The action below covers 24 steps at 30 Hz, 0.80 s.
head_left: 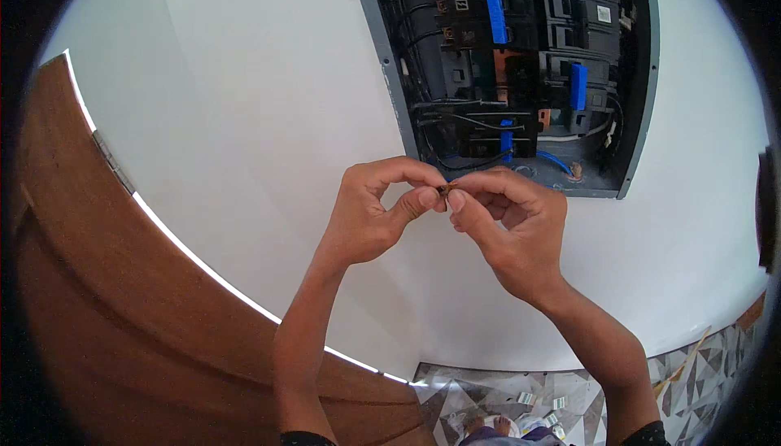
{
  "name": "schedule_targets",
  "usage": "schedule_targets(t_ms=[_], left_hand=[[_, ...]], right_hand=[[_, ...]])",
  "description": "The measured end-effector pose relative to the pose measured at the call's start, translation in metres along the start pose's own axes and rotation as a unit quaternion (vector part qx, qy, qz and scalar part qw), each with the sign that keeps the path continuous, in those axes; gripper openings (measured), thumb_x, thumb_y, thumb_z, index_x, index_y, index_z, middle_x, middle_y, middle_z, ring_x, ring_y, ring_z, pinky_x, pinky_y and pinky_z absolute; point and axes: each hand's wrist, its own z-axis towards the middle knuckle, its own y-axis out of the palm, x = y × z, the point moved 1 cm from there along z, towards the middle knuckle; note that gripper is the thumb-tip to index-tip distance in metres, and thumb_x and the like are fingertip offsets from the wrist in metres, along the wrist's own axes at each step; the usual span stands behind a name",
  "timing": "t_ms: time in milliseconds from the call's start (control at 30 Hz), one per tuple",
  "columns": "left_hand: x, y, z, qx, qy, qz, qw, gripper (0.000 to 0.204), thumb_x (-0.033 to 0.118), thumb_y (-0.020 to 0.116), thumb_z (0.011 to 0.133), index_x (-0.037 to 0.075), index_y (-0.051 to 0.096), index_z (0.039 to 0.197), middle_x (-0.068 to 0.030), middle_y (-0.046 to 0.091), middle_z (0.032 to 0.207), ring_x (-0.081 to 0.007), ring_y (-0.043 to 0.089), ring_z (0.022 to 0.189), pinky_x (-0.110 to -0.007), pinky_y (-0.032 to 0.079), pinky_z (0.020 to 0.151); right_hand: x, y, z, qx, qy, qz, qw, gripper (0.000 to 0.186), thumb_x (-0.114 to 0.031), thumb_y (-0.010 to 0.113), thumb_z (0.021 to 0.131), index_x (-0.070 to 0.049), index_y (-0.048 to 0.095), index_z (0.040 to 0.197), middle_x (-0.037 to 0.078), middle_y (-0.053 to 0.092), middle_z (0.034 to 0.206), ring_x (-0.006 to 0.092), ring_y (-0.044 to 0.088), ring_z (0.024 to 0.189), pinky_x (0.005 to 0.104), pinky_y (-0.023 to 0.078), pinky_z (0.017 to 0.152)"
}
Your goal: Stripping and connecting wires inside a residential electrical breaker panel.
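My left hand (382, 206) and my right hand (496, 230) meet just in front of the lower edge of a grey metal electrical panel (394, 80). Both pinch a small dark and brass-coloured piece (444, 191) between thumb and fingertips; its exact shape is too small to tell. Inside the open panel are stacked black breakers (578, 23) with blue toggles (497, 19), black cables (472, 118) and a short blue wire (555, 159) near the bottom right.
A white wall (244, 104) surrounds the panel. A brown wooden door (122, 300) with a hinge stands at the left. Below, a patterned tile floor (683, 377) holds small boxes (558, 403) and a thin wooden strip (679, 367), near my feet (500, 428).
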Motion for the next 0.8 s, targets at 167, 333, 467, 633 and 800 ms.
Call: schedule_targets(t_ms=[167,333,467,633,800], left_hand=[[0.002,0.003,-0.001,0.008,-0.001,0.027,1.0,0.015,0.016,0.071,0.091,0.001,0.072,0.094,-0.008,0.07,0.083,-0.0157,0.067,0.078,-0.03,0.053,0.072],[-0.002,0.006,-0.004,0.018,0.012,0.032,0.999,0.015,0.017,0.07,0.091,0.002,0.073,0.094,-0.0078,0.07,0.082,-0.0156,0.065,0.076,-0.03,0.051,0.072],[-0.003,0.01,-0.004,0.036,0.026,0.029,0.999,0.015,0.017,0.07,0.092,0.002,0.073,0.095,-0.0079,0.07,0.083,-0.0153,0.065,0.076,-0.029,0.051,0.071],[-0.001,0.014,-0.005,0.049,0.029,0.026,0.998,0.017,0.018,0.069,0.092,0.002,0.072,0.095,-0.008,0.069,0.082,-0.0149,0.064,0.075,-0.029,0.05,0.069],[-0.005,0.01,-0.006,0.04,0.024,-0.001,0.999,0.017,0.018,0.07,0.091,0.001,0.073,0.097,-0.0085,0.069,0.082,-0.0147,0.063,0.074,-0.029,0.05,0.067]], right_hand=[[0.002,-0.001,-0.001,0.027,-0.018,0.017,0.999,0.008,-0.004,0.07,0.088,0.001,0.071,0.093,0.009,0.07,0.089,0.0117,0.069,0.08,0.0239,0.055,0.068],[0.005,0.001,-0.002,0.03,-0.028,0.025,0.999,0.006,-0.003,0.068,0.088,0.001,0.069,0.091,0.008,0.068,0.087,0.0112,0.067,0.076,0.0241,0.054,0.068],[0.015,0.006,-0.004,0.07,-0.086,0.01,0.994,0.003,-0.001,0.068,0.086,0.001,0.067,0.088,0.008,0.067,0.085,0.0112,0.064,0.073,0.0247,0.054,0.065],[0.022,0.01,-0.004,0.108,-0.227,-0.092,0.964,0.008,0.003,0.07,0.08,0.001,0.066,0.086,0.011,0.067,0.085,0.0155,0.065,0.071,0.0263,0.053,0.062],[0.012,-0.006,-0.003,0.045,-0.291,-0.172,0.94,0.007,-0.002,0.069,0.086,0.002,0.067,0.091,0.014,0.067,0.093,0.0179,0.065,0.082,0.0276,0.054,0.069]])
